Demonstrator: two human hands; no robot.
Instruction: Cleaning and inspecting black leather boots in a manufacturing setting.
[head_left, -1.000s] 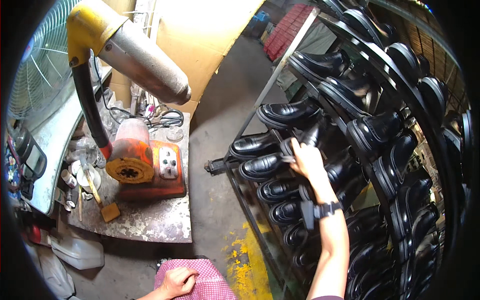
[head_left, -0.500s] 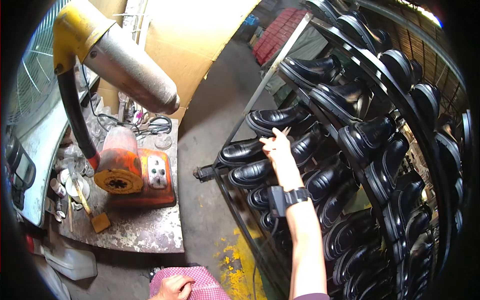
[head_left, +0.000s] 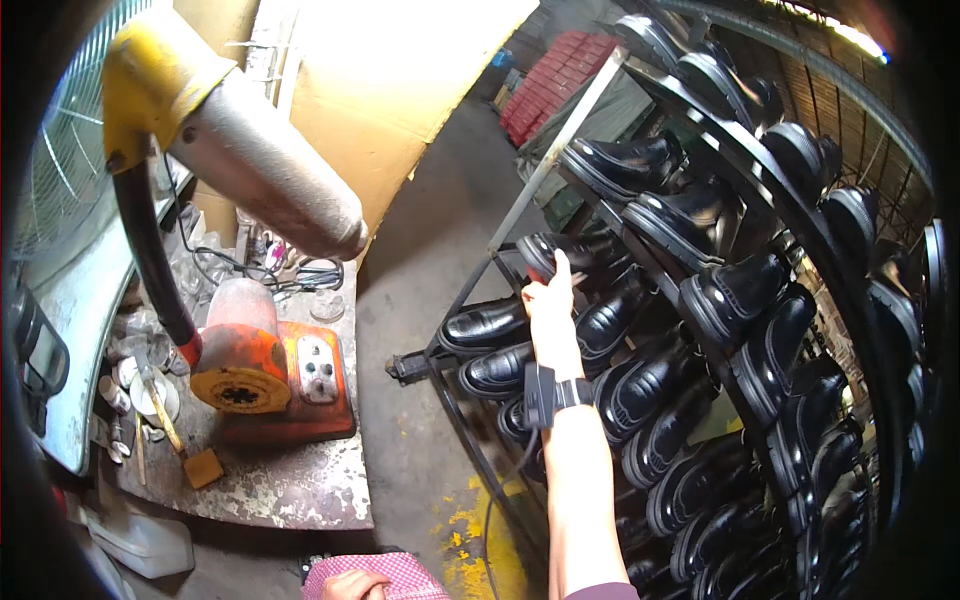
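My right hand (head_left: 550, 298) reaches out to the rack and is closed on the toe end of a black leather shoe (head_left: 582, 249) lying on an upper row. The fingers lie at the toe; their far side is partly hidden. Below that shoe, other black shoes (head_left: 485, 326) sit close to the hand. At the bottom edge my left hand (head_left: 355, 585) rests on pink checked cloth (head_left: 405, 572) over my lap. Its fingers look curled, with nothing visible in them, and the picture's edge cuts it off.
A metal rack (head_left: 571, 135) packed with black shoes fills the right. To the left, a worn table (head_left: 290, 490) carries an orange machine (head_left: 285, 375) with a silver, yellow-ended arm (head_left: 275, 160), plus brushes and small pots. A cardboard sheet (head_left: 385, 75) stands behind; a white jug (head_left: 150, 545) is below.
My right hand has closed on the shoe's toe, and that shoe has shifted slightly right. My right forearm has swung a little left. The left hand sits slightly lower in view.
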